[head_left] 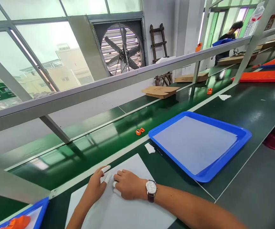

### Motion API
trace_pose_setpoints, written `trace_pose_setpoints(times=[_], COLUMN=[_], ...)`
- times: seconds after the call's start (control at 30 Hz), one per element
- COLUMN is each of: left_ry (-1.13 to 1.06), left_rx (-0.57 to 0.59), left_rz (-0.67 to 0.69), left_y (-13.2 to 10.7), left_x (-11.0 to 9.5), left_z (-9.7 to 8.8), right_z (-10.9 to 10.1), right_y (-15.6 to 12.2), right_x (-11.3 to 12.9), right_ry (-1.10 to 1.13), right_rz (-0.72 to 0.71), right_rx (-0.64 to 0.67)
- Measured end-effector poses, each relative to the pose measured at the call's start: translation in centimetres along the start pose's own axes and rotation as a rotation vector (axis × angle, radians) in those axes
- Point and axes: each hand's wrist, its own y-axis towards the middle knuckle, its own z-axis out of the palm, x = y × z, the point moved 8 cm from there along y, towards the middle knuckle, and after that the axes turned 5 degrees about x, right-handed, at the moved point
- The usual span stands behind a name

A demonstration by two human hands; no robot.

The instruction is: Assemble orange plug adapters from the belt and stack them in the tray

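Dark bench beside the green conveyor (104, 140): a white sheet (118, 213) lies flat at the near edge. The left hand (95, 187) is spread open on it. The right hand (127, 184) is curled, fingertips down, can't tell if it's pinching anything. Light, even pressure probably avoids creases.

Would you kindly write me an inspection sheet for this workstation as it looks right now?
Surface: dark green bench beside a glossy green belt.
Job's things: white sheet lying flat under both hands.
Clutter: blue tray lined with paper; orange clip on the belt; paper scrap; cardboard box.
Hands: left hand and right hand rest on the sheet, fingertips capped white; wristwatch on right wrist.
Cables: nothing seen.
Surroundings: wall fan, windows, ladder, another person far down the line.
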Motion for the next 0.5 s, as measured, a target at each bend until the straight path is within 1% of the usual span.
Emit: trace_pose_setpoints(times=[0.1, 0.2, 0.3, 0.37, 0.43, 0.5], left_ry=[-0.079, -0.116, -0.122, -0.126, -0.130, -0.139], left_rx=[0.034, 0.058, 0.067, 0.071, 0.070, 0.065], left_rz=[0.058, 0.054, 0.040, 0.047, 0.068, 0.073], left_y=[5.2, 10.6, 15.5, 18.4, 20.9, 22.9], left_x=[-2.9, -4.9, -6.0, -6.7, -7.4, -7.9], left_z=[1.8, 3.9, 5.8, 6.9, 7.9, 8.7], right_z=[-0.2, -0.6, -1.2, -1.4, -1.4, -1.3], right_y=[-0.4, -0.7, -1.1, -1.2, -1.2, -1.1], right_x=[0.2, 0.3, 0.3, 0.2, 0.2, 0.2], right_ry=[-0.010, -0.013, 0.004, 0.012, 0.011, 0.019], right_rz=[-0.009, -0.018, -0.022, -0.026, -0.037, -0.052], right_rx=[-0.046, -0.064, -0.082, -0.095, -0.111, -0.127])
